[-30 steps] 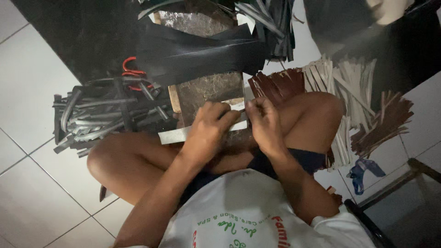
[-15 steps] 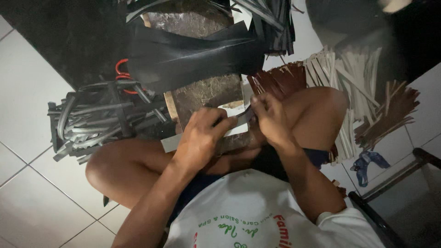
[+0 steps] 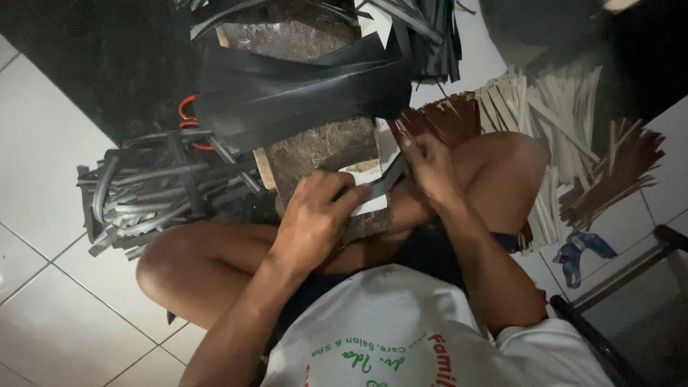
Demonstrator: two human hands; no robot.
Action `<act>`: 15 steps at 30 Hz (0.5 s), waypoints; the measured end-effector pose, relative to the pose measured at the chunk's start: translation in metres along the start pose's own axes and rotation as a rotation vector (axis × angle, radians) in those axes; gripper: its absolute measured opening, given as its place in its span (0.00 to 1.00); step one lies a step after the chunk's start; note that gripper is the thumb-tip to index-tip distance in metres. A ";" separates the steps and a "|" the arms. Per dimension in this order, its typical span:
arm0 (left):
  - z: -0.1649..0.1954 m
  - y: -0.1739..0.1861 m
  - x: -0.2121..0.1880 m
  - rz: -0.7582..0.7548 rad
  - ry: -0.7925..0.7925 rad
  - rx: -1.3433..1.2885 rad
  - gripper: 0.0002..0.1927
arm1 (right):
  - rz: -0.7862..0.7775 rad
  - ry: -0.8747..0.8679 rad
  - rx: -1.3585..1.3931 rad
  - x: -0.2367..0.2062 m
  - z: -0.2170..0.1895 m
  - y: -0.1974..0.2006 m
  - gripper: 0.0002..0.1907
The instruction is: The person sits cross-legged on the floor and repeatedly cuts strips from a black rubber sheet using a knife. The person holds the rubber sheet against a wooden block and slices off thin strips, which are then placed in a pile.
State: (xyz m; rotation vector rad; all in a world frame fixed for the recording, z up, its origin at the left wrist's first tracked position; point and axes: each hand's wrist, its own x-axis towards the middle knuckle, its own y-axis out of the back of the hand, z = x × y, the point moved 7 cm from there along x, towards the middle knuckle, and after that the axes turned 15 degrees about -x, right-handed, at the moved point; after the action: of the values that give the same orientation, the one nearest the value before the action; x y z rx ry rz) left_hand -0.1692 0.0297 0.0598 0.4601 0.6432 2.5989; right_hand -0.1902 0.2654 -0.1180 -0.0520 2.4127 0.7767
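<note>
So the person is sitting cross-legged on the white tiled floor with a rough brown wooden block between the knees as a work surface; the left hand is pressed down on a flat whitish guide piece lying on the near end of that block, fingers curled and closed over it, and there may be a small blade tucked in there but it's too dark and blurry for me to call; the right hand has its fingers pinched shut on a narrow dark rubber strip, which runs from that pinch down toward the left hand's fingertips, just above the guide piece. Looks to me like the cutting or trimming step, with the strip being tensioned against the block; I'd guess the next bit needs a steady pull from the right hand while the left stays firm, or the strip wanders. Around them: a wide black rubber sheet draped over the far end of the block; a heap of grey-black cut rubber strips to the left; pale and reddish-brown strip bundles to the right.
</note>
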 end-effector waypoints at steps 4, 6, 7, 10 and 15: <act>0.002 0.001 0.002 0.009 -0.022 -0.010 0.17 | 0.074 -0.015 -0.049 0.016 0.015 -0.002 0.15; 0.003 0.000 0.002 0.009 -0.023 0.005 0.17 | 0.115 0.014 -0.177 0.026 0.022 -0.003 0.15; 0.003 0.000 0.003 0.008 -0.023 0.014 0.17 | 0.134 0.028 -0.239 0.031 0.025 -0.004 0.15; 0.003 -0.002 0.004 -0.011 -0.015 0.028 0.17 | 0.242 0.152 -0.241 0.042 0.028 -0.007 0.14; 0.005 -0.005 0.004 -0.016 -0.013 0.050 0.17 | 0.286 0.079 -0.306 0.052 0.030 -0.011 0.15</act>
State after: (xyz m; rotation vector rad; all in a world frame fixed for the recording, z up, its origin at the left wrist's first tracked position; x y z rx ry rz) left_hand -0.1687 0.0371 0.0622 0.4855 0.7064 2.5670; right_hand -0.2147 0.2798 -0.1722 0.1476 2.3827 1.2928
